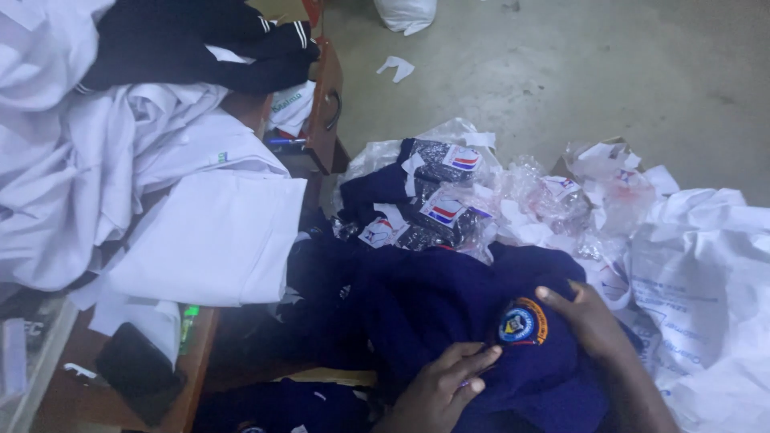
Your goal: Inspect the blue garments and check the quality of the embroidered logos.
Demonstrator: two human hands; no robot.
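white sack [405,14] cut off at top, garment badge [522,321] design blurred

navy garment [449,313] lies crumpled (round embroidered badge [522,322] facing up)

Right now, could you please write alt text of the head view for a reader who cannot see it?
Two hands, left and right, rest flat on a navy garment beside its round sewn badge. Behind it lie navy items in clear plastic bags on a grey floor. White shirts pile on a wooden table to the left, near a black phone.
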